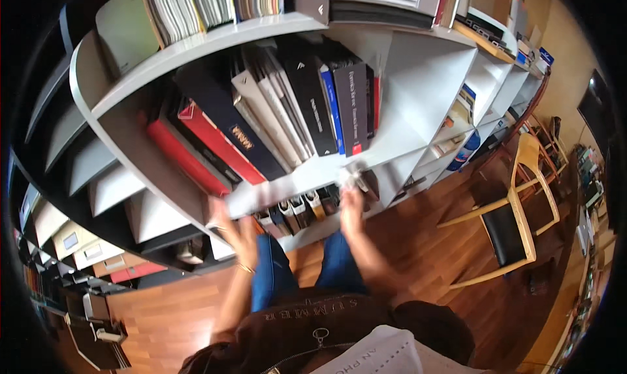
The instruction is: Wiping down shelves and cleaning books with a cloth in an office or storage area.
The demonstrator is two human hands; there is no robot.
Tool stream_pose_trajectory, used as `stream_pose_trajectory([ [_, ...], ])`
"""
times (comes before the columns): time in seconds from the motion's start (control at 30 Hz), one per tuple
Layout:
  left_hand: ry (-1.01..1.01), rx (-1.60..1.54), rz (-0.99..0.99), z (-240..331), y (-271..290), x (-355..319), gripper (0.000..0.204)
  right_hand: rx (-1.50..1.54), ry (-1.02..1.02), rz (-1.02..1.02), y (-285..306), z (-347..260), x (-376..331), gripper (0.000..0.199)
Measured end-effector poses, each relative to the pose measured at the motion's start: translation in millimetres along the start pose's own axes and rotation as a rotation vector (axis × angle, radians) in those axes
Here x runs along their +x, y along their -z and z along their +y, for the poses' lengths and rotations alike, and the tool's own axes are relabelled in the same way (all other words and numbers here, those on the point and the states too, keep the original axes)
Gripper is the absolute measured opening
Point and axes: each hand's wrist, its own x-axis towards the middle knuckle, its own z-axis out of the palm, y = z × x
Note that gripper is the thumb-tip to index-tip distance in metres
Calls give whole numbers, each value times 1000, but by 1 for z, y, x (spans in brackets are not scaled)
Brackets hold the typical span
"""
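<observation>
Wooden floor [157, 315], black-seated chair [506, 235], tan wall [567, 54]

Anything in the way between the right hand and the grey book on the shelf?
Only a blurred white item at the right hand, near the front edge of the white shelf; nothing else visible stands before the grey book.

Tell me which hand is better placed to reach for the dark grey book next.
Probably the right hand: it appears below the dark grey book, roughly in line, though it seems to hold a blurred whitish thing. The left hand is farther away, near the leftmost red spine.
</observation>
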Motion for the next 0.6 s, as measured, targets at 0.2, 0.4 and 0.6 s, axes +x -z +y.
stream_pose_trajectory([
  [0.2, 1311, -1446, -362, 44, -33, -41, 51, -240, 146, -1142, -56, -96, -52, 39],
  [0.4, 1436, -1464, -553, 25, -24, -43, 38, -381, 402, -489, -45, -158, 53, 29],
  [0.6, 1594, -1468, -811, -35, -39, -130, 39, -373, 445, 162, -15, -196, 267, 39],
])
